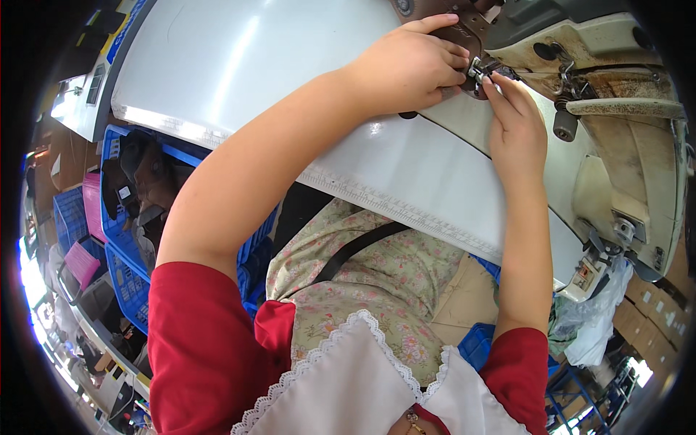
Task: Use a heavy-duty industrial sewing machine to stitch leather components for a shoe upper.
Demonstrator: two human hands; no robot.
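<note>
A dark brown, leather-like piece [469, 30] lies under the metal presser foot [476, 71] of a sewing machine [623, 80]. Palm down, my left hand [413, 67] rests on this piece with its fingers spread, their tips just left of the foot. My right hand [518, 119] is at the foot's other side, its fingertips drawn together in a pinch close to the metal. What sits between those fingertips is too small to make out. The needle area is partly hidden by my fingers.
The white table [239, 65] has a ruler scale along its near edge. Blue crates [129, 272] with dark pieces stand at the left. A black lever [565, 125] hangs from the machine. Clear plastic [602, 312] bunches at the lower right, near cardboard boxes [656, 308].
</note>
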